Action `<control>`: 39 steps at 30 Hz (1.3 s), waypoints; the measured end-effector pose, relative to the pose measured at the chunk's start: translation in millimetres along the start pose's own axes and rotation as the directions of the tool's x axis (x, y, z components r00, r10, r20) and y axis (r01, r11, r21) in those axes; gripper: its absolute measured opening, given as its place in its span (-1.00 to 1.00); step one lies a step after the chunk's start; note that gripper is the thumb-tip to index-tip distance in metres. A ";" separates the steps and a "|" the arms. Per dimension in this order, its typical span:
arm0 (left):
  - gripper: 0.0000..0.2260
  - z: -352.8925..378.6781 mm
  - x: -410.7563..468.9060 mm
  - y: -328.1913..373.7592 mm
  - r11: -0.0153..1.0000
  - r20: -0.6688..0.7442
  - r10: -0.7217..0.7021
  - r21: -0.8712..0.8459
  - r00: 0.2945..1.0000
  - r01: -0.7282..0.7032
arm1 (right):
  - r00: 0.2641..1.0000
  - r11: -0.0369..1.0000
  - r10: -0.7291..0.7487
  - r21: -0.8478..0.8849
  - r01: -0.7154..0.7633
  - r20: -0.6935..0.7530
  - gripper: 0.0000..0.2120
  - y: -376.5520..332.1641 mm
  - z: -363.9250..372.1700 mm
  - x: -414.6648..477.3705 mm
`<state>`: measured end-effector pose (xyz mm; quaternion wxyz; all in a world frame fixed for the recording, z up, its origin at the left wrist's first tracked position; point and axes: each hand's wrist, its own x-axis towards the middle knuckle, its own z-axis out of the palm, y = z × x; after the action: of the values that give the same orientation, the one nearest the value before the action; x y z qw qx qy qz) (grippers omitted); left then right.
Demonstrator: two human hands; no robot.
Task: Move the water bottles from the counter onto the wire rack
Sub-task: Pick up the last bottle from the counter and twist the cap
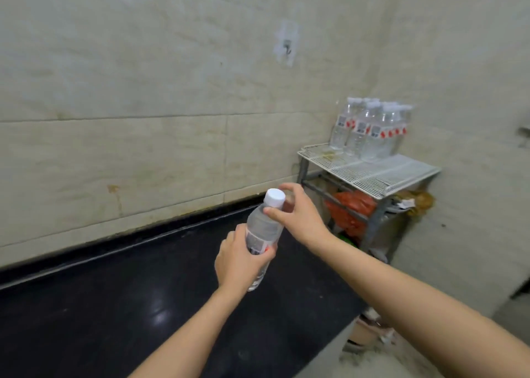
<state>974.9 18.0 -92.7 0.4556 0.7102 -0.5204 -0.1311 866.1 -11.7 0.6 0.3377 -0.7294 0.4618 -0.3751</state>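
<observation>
Here a clear plastic water bottle with a white cap [262, 234] is held tilted in the air, left of and lower than the white wire rack [372, 174]. The left hand [241, 260] wraps around its labelled lower body, and the right hand [298, 214] pinches its neck. A cluster of similar capped bottles [370, 131] stands upright on the rack's back corner.

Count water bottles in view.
At least 6: held bottle in left hand, right hand pinching its neck; at least five clustered bottles on wire rack, blurred, some maybe hidden.
</observation>
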 end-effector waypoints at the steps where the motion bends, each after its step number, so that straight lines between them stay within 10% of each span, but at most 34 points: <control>1: -0.62 14.9 -1.0 18.1 0.999 0.014 0.034 0.004 0.999 -0.034 | 0.999 1.000 0.020 -0.016 -0.021 -0.045 -0.61 9.9 -21.5 -0.4; 15: -0.31 289.8 -31.7 237.4 0.894 0.430 0.346 0.119 0.834 -0.432 | 0.932 0.926 0.053 -0.332 -0.181 -0.359 -0.78 176.9 -362.0 -23.0; 28: -0.50 430.5 79.7 272.0 0.659 0.265 0.407 0.577 0.874 -0.482 | 0.881 0.912 0.085 -0.320 -0.257 -0.465 -0.69 293.1 -512.3 66.5; 39: -0.44 519.3 195.2 345.9 0.684 0.279 0.341 0.582 0.898 -0.440 | 0.805 0.984 -0.075 -0.175 -0.037 -0.589 -0.65 283.2 -614.6 294.9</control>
<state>500.3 -429.8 -51.3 0.1678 0.6816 -0.7052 0.0995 305.2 -472.8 133.9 0.1062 -0.6076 0.5684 -0.5444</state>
